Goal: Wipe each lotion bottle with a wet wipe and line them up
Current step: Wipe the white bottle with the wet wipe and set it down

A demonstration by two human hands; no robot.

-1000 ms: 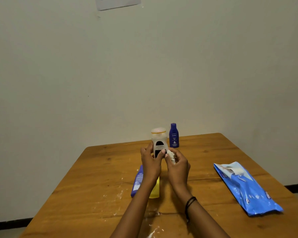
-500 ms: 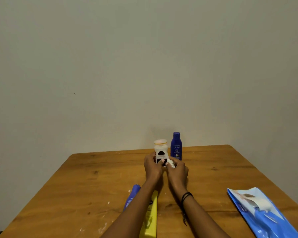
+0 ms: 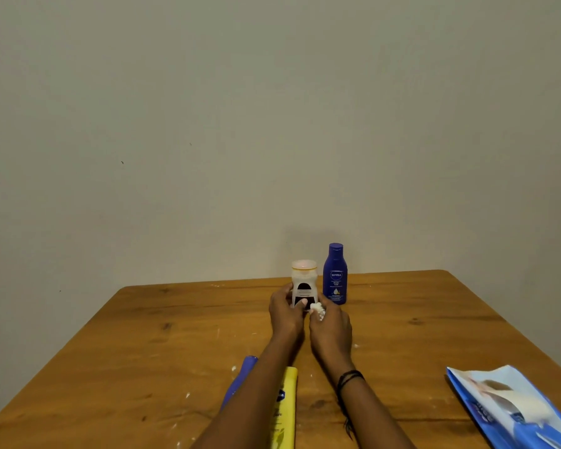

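A small white lotion bottle (image 3: 303, 280) with a dark label stands upright near the table's far edge, just left of an upright dark blue bottle (image 3: 335, 274). My left hand (image 3: 285, 315) grips the white bottle's lower part, thumb across the label. My right hand (image 3: 331, 328) holds a crumpled white wet wipe (image 3: 317, 309) against the bottle's lower right side. A yellow bottle (image 3: 284, 413) and a purple-blue bottle (image 3: 242, 379) lie flat under my left forearm, partly hidden.
The wooden table (image 3: 143, 351) carries white smears and specks. A blue wet wipe pack (image 3: 512, 406) lies at the near right, by the table's right edge. A plain wall rises straight behind the far edge.
Both hands carried the white bottle away from me and down to the spot beside the blue bottle. The view tilted, so the table sits lower in frame.
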